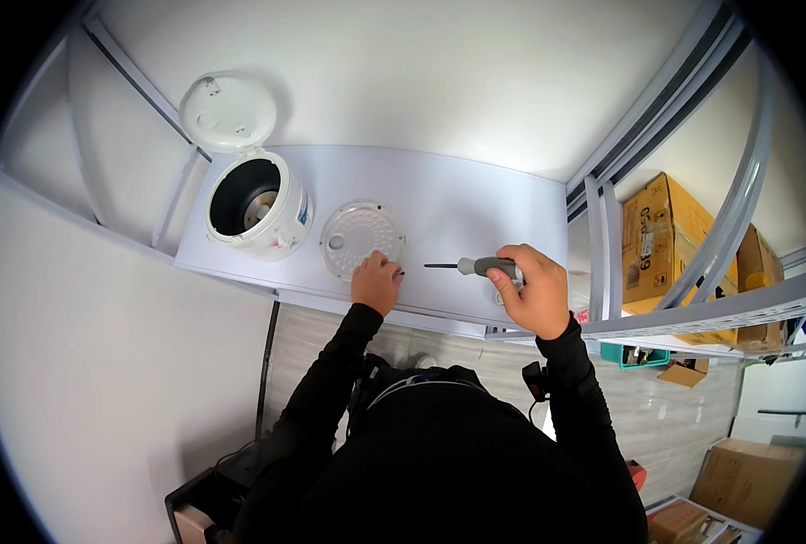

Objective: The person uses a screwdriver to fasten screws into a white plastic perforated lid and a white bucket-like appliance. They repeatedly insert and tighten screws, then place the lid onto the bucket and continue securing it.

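My right hand [540, 288] is closed round the grey handle of a screwdriver [483, 267], whose dark shaft points left over the table. Lying flat on the table is a round white plate [353, 238] with dimples and a round hole. At its near right edge my left hand [377, 283] has its fingers drawn together. A tiny dark thing shows by those fingertips, too small to name. Farther left stands a white rice cooker [280, 213], its lid [229, 113] raised and a dark inside showing.
The pale table [448, 195] meets a white wall at the back. Partly behind my right hand lies a small round whitish thing. Grey metal framing [610, 245] rises on the right, with cardboard boxes [652, 240] beyond it. A teal bin [639, 356] sits lower down.
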Available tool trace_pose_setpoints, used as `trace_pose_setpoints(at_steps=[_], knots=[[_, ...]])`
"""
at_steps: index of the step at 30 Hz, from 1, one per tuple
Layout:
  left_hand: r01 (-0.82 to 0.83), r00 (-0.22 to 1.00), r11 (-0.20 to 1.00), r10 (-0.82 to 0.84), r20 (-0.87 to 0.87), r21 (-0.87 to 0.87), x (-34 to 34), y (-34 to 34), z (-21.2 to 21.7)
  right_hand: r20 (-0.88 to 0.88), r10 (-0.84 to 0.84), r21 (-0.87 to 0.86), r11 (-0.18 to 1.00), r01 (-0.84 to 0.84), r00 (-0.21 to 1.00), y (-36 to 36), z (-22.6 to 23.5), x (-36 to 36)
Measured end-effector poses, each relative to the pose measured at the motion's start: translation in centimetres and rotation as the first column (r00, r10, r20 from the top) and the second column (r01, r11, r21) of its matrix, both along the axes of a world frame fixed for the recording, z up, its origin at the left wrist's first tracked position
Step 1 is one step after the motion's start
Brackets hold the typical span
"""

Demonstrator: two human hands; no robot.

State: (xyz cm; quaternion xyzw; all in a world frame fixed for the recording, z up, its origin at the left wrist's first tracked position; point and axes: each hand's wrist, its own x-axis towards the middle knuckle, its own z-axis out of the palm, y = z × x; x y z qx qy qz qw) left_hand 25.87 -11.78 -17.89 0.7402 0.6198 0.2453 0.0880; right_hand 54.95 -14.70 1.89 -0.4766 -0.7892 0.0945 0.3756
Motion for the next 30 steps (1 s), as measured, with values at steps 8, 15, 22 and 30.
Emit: trace_pose_setpoints(at_steps=[8,15,22,30], knots=[[-0.007,1.000,1.000,0.007,-0.021,0.007,0.5,-0.2,0.3,-0.008,-0.009,-0.028,1.000,0.008,1.000,0.2,-0.3,0.3],[-0.007,0.994,0.999,0.003,0.110,0.039,0.6,-0.3,0.4,-0.015,0.006,-0.037,0.999,-0.007,1.000,0.6,-0.3,0.2],[0.131,0.717,0.973,0.039,0.697,-0.189,0.9,0.6,5.1,-0.305,-0.001,-0.104,0.994,-0.032,0.952,1.3,-1.2,0.0],[0.078,0.497,0.994,0.026,0.867,-0.074,1.2,0.4,7.3,-0.425,0.066,-0.065,0.993,-0.103,0.903,1.5,-0.6,0.5]])
